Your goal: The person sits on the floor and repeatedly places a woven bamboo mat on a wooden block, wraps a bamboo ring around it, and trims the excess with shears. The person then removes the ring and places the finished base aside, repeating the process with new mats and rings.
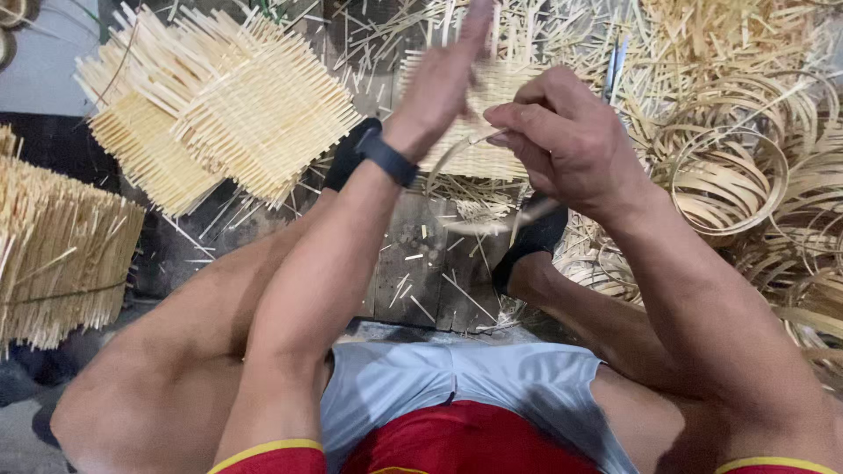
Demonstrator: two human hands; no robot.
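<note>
While my right hand (571,140) pinches a thin bamboo strip (457,151) above the small woven mat (479,123), the strip curves left and down from my fingertips. My left hand (443,79), flat and open, holding nothing, hovers nearer, just over the mat.

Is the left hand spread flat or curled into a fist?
Spread flat. The left hand is raised with its fingers straight and together, above a small woven bamboo mat. The right hand is curled, pinching a thin bamboo strip.
</note>
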